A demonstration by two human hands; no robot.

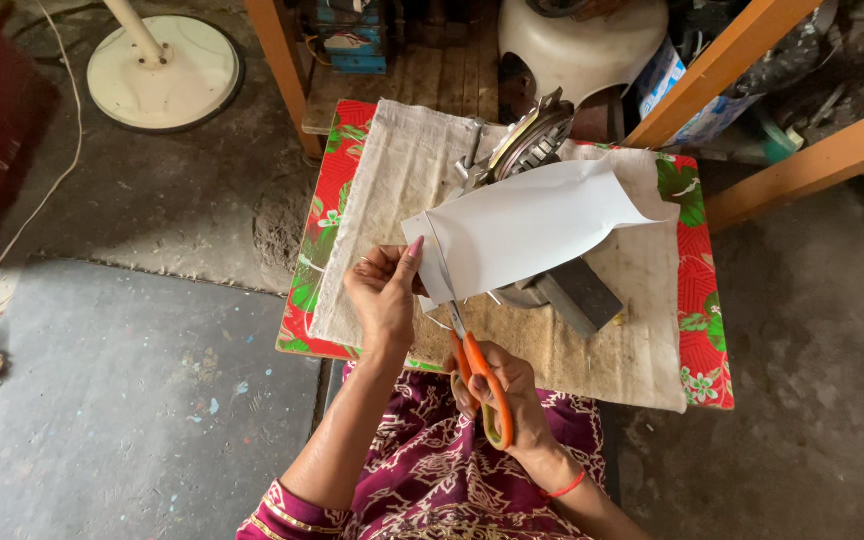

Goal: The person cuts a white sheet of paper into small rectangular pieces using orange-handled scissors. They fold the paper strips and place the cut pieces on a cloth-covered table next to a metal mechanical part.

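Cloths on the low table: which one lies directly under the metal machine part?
The plain beige cloth; the red floral cloth lies beneath it, showing only at the edges.

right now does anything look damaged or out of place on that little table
Nothing is spilled or broken. The white sheet curls up at its far corner, pinched by the left hand while the right hand works orange scissors into its near edge. The beige cloth under it looks stained, and metal parts sit behind.
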